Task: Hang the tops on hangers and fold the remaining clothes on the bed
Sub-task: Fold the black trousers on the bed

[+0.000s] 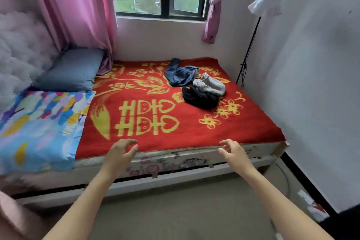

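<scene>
A small heap of clothes lies on the far right of the bed's red and gold blanket (155,142): a blue denim garment (180,74), a grey garment (211,84) and a black garment (198,98), bunched and touching. A white top (265,4) hangs on a black hanger high on a thin black stand (251,45) by the right wall. My left hand (120,154) and my right hand (234,152) reach out over the bed's near edge, fingers loosely curled, holding nothing, well short of the heap.
A blue pillow (72,70) and a colourful quilt (39,122) lie at the bed's left end. Pink curtains (78,6) frame the window behind. The white wall runs close along the right, with a cable on the floor (286,179).
</scene>
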Available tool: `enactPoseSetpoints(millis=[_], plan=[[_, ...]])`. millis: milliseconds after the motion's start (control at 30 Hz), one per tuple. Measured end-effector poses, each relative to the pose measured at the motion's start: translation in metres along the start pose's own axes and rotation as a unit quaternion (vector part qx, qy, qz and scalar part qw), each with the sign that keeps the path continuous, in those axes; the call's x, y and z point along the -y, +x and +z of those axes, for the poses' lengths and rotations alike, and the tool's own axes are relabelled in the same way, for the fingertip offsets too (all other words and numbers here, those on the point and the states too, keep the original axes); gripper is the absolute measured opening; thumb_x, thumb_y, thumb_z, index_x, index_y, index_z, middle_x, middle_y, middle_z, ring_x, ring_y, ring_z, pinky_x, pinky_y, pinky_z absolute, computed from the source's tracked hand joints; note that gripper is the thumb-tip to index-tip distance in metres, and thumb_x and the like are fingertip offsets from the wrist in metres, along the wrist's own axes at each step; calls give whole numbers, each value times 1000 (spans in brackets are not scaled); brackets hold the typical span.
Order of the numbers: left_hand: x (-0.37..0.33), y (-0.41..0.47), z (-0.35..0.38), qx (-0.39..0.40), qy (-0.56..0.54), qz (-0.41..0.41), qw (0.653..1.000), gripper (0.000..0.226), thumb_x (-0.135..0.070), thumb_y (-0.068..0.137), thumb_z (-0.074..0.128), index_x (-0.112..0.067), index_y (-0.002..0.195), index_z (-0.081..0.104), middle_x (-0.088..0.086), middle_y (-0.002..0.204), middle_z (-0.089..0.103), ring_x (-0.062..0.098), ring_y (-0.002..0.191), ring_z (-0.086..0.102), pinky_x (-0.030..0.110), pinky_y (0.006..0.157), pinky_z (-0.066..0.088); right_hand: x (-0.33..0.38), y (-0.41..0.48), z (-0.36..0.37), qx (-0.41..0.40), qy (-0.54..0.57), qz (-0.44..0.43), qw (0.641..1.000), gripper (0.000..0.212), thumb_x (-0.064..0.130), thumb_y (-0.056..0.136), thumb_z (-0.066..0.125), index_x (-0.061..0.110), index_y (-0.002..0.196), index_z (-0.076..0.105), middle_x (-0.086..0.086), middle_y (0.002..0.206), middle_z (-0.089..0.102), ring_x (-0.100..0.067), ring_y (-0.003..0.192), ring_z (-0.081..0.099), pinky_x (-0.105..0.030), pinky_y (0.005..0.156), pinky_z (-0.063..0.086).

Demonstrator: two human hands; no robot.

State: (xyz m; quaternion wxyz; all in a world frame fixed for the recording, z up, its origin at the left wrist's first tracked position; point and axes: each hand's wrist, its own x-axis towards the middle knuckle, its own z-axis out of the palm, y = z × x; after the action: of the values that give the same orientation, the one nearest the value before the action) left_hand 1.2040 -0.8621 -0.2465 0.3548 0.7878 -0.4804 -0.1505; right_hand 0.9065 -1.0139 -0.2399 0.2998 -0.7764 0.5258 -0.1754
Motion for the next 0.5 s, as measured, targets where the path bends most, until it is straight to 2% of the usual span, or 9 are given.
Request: enactPoseSetpoints(millis=[133,333,500], plan=[[5,41,47,51,-19,-29,998,29,-21,94,54,-7,119,60,8,118,60,16,102,53,28,87,41,-25,41,14,13,1,28,1000,30,22,95,51,10,122,53,-5,110,51,-16,101,51,-26,84,43],[6,147,94,57,-74,-53,994,33,-29,96,49,-9,121,59,8,123,58,14,101,50,30,85,41,-50,144,-1,10,-23,53,998,29,23,95,51,12,122,53,-3,113,48,-14,107,46,-25,86,38],[-2,255,128,53,-105,-70,991,32,-27,97,48,-6,116,61,8,112,62,15,93,52,25,69,39,-76,243,-50,-23,-71,103,992,26,23,94,52,12,118,55,-4,112,50,-13,100,47,-24,79,36]])
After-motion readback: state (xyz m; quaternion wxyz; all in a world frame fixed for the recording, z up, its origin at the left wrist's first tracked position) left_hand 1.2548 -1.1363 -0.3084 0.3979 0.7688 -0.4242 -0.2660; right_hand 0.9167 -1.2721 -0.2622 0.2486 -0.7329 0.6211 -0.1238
